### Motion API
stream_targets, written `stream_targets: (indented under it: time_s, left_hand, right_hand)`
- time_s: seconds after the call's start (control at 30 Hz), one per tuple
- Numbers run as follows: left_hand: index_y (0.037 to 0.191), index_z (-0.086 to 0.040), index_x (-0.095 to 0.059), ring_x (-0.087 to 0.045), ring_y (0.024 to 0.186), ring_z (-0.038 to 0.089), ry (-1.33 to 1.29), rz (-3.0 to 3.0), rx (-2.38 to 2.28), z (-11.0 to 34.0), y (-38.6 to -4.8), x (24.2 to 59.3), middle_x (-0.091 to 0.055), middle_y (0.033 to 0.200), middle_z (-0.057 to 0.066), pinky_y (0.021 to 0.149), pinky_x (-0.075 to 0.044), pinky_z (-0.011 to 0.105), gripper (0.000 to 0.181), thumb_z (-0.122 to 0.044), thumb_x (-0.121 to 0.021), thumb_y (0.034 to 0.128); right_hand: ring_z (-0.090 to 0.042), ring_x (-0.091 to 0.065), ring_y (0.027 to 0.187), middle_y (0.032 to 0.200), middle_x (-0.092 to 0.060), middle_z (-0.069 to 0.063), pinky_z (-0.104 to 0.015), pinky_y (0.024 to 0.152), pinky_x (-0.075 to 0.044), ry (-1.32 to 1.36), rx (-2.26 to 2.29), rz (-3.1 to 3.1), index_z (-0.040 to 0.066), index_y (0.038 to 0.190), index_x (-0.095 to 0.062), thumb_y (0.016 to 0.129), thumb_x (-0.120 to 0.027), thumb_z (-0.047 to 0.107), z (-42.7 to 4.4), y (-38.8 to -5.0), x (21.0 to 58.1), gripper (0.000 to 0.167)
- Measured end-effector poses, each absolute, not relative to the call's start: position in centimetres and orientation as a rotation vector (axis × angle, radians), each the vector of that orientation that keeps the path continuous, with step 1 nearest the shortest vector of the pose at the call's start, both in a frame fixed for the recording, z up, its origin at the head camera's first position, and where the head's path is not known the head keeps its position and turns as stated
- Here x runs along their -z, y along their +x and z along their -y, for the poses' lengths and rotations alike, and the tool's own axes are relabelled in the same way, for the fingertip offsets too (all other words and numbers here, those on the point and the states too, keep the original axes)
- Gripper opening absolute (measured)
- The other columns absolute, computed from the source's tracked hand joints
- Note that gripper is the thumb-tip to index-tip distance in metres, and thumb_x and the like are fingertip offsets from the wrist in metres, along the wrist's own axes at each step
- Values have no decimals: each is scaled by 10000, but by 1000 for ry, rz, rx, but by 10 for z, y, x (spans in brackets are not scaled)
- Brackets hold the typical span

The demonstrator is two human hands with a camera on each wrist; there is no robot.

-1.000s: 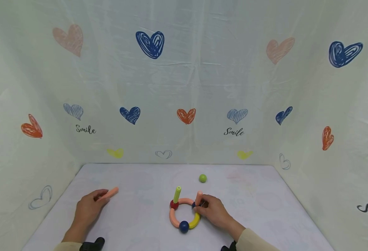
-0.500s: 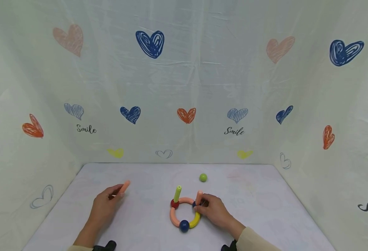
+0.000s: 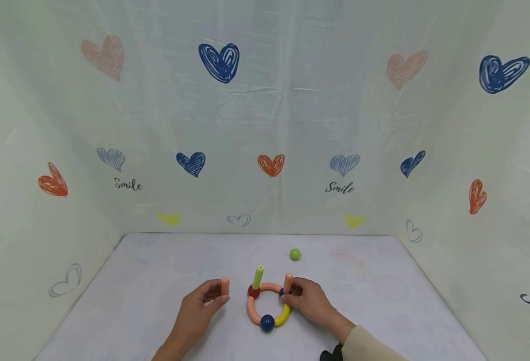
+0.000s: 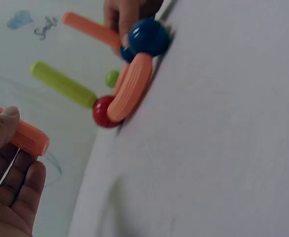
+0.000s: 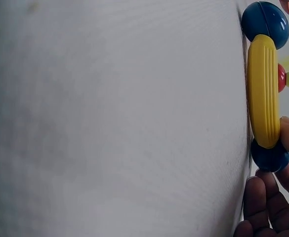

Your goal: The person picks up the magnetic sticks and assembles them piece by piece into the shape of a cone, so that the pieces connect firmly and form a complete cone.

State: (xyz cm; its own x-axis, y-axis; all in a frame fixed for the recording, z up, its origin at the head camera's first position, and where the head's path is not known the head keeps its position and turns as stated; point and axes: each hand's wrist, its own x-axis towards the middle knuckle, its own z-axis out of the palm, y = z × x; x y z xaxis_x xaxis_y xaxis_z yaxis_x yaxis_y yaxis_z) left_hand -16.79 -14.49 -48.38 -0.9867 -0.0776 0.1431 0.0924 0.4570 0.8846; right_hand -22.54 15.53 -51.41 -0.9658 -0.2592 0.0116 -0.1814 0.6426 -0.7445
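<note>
On the table lies a ring of curved bars, salmon ones and a yellow bar [image 5: 264,91], joined by a red ball [image 4: 106,111] and two dark blue balls. A lime stick [image 3: 257,277] stands upright on the red ball. Another upright stick, salmon [image 3: 288,282], rises from the back-right blue ball [image 5: 271,155]. My right hand [image 3: 311,301] pinches that ball between thumb and fingers. To the ring's left, my left hand [image 3: 199,308] holds a loose salmon stick [image 3: 225,286] upright between thumb and fingers, apart from the ring. The front blue ball [image 3: 267,323] is untouched.
A loose green ball [image 3: 295,254] sits behind the ring, toward the back of the white table [image 3: 165,250]. Pale curtains [image 3: 274,200] printed with hearts enclose the table's back and sides.
My left hand has carried the salmon stick rightward, close to the ring, and turned it from slanted to upright. The right hand keeps its hold on the blue ball.
</note>
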Motion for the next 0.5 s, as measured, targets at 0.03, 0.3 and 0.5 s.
stream_targets:
  time_s: [0.03, 0.3, 0.5]
  left_hand:
    - [1205, -117, -732, -708, 991, 108, -27, 2558, 1570, 137, -165, 484, -762, 1089, -26, 909, -594, 332, 288, -127, -810, 928]
    - [1200, -129, -718, -722, 1018, 132, -232, 2626, 1696, 95, -156, 493, -764, 1095, -42, 913, -598, 382, 320, -205, -832, 910]
    - [1167, -140, -715, -717, 998, 93, -335, 2582, 1788, 79, -155, 501, -760, 1048, -54, 870, -583, 262, 285, -184, -834, 911]
  right_hand:
    - [-128, -569, 833, 936, -669, 69, -233, 711, -460, -371, 1235, -2758, 166, 1031, -729, 916, -830, 293, -155, -225, 514, 199]
    - [-108, -568, 831, 942, -671, 76, -227, 717, -464, -382, 1248, -2764, 169, 1023, -726, 914, -831, 290, -156, -226, 515, 194]
    - [-100, -566, 827, 941, -677, 75, -228, 716, -462, -393, 1279, -2759, 166, 1023, -733, 912, -833, 296, -156, -225, 515, 198]
